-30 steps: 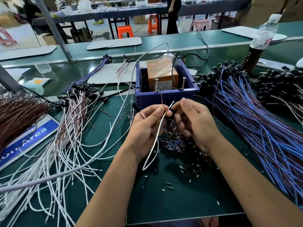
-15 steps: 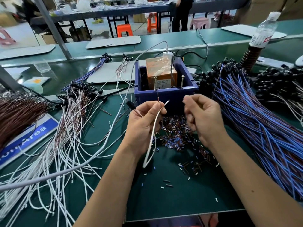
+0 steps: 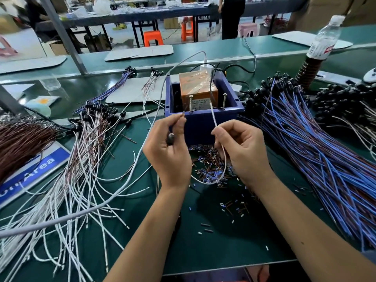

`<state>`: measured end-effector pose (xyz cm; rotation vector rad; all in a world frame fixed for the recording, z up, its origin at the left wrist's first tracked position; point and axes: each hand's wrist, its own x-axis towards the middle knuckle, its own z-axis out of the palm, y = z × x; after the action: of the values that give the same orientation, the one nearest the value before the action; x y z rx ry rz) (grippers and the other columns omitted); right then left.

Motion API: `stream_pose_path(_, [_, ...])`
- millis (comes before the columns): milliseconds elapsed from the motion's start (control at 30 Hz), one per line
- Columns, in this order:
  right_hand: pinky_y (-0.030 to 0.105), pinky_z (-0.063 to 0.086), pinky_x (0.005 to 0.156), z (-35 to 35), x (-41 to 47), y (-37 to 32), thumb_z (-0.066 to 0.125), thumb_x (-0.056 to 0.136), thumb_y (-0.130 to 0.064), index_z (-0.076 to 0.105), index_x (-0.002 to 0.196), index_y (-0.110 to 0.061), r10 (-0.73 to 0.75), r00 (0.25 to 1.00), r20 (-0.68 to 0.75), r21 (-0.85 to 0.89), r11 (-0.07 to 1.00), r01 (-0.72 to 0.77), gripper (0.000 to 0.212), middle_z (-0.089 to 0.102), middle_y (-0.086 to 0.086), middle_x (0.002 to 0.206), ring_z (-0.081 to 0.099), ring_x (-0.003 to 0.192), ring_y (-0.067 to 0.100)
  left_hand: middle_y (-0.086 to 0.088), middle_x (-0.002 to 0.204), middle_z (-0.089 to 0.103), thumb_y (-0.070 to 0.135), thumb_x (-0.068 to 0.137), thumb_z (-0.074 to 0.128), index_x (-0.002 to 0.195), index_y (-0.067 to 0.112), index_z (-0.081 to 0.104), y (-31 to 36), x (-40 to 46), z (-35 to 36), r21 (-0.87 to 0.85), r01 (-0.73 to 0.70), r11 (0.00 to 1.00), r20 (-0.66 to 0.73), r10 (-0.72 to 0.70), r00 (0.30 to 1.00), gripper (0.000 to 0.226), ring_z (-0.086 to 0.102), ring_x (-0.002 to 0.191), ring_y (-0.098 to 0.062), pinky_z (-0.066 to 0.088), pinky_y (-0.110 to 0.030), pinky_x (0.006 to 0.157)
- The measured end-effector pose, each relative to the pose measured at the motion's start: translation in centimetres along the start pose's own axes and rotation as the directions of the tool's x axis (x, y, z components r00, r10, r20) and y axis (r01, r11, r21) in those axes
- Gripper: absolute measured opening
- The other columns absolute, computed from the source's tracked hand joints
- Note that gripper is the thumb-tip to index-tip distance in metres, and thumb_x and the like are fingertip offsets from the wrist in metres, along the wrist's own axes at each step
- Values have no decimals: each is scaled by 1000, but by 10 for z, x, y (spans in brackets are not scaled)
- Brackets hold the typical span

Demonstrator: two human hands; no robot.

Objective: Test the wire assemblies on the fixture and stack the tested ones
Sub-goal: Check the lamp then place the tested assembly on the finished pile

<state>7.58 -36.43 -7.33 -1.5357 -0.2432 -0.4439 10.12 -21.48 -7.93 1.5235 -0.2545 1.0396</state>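
A blue box fixture (image 3: 203, 121) with an orange unit inside and two upright screws on its front rim stands at the table's middle. My left hand (image 3: 166, 153) pinches one wire end of an assembly just left of the left screw (image 3: 190, 103), and the assembly's black cap sits in its palm. My right hand (image 3: 242, 153) pinches the white wire (image 3: 214, 117), whose tip points up between the two screws. The wire loops down between my hands. A pile of white and brown assemblies (image 3: 77, 159) lies at the left, a pile of blue and brown ones (image 3: 317, 155) at the right.
Cut insulation bits (image 3: 211, 169) are scattered in front of the fixture. A grey cable (image 3: 130, 180) runs from the fixture across the left pile. A plastic bottle (image 3: 323, 41) stands far right, brown wires (image 3: 18, 143) lie far left, beside a blue sign (image 3: 30, 171).
My hands have moved apart. The right hand took the white wire end and raised it toward the screws; the left hand lifted the other end toward the left screw.
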Motion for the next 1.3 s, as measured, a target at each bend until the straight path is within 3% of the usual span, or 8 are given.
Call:
stream_pose_path(167, [24, 46, 53, -1, -1, 3, 65, 100, -13, 77, 104, -14, -282, 927, -248, -284, 936, 209, 13, 63, -10, 69, 57, 55, 12, 2, 77, 74, 16, 97, 71, 97, 17, 69, 3, 10, 8, 7, 143, 990, -76, -142, 987, 3, 72, 72, -15, 49, -23, 69])
stream_pose_path(267, [20, 44, 55, -2, 1, 10, 63, 99, -13, 76, 117, -10, -338, 894, -293, -387, 897, 212, 23, 59, -19, 70, 55, 56, 9, 6, 73, 73, 14, 93, 73, 87, 18, 70, 4, 16, 13, 57, 181, 982, -84, -176, 981, 8, 71, 68, -16, 52, -26, 66])
stream_pose_path(400, [18, 45, 57, -2, 2, 15, 62, 96, -14, 78, 115, -11, -337, 900, -276, -500, 850, 165, 25, 61, -20, 68, 57, 56, 6, 5, 73, 72, 18, 93, 73, 87, 14, 74, 3, 11, 17, 217, 120, 969, -54, -111, 992, 8, 66, 66, -16, 53, -32, 65])
stream_pose_path(567, [19, 45, 54, -3, 6, 15, 61, 94, -16, 80, 109, -13, -319, 908, -271, -515, 845, 143, 25, 62, -17, 64, 57, 54, 7, 8, 71, 69, 17, 93, 72, 86, 13, 75, 1, 7, 19, 235, 46, 971, -29, -40, 999, 8, 59, 60, -11, 45, -22, 59])
stream_pose_path(800, [16, 46, 57, -3, 6, 13, 61, 95, -13, 80, 112, -10, -302, 916, -264, -499, 855, 139, 25, 69, -13, 71, 60, 57, 5, 7, 73, 69, 16, 94, 69, 86, 13, 74, 2, 5, 18, 251, 33, 967, -21, -29, 999, 10, 57, 60, -9, 43, -22, 59])
stream_pose_path(967, [11, 35, 53, -5, 7, 11, 61, 94, -7, 80, 107, -7, -337, 907, -254, -528, 834, 162, 23, 59, -12, 62, 50, 50, 4, 7, 69, 68, 18, 91, 66, 82, 17, 74, 7, 5, 18, 236, 85, 968, -53, -74, 996, 12, 60, 63, -16, 47, -39, 57])
stream_pose_path(1167, [14, 38, 51, -4, 6, 10, 61, 94, -5, 80, 108, -6, -346, 905, -248, -533, 829, 171, 23, 61, -7, 63, 51, 51, 6, 5, 66, 66, 16, 90, 66, 80, 18, 74, 9, 3, 16, 250, 94, 964, -68, -79, 995, 13, 59, 62, -19, 46, -43, 58])
stream_pose_path(1300, [24, 47, 53, -3, 5, 8, 61, 94, -9, 80, 106, -9, -306, 910, -281, -492, 860, 138, 23, 65, -8, 66, 57, 55, 7, 6, 73, 68, 15, 96, 68, 85, 15, 72, 12, 4, 12, 216, -1, 976, -103, 23, 994, 11, 57, 62, -13, 43, -29, 56])
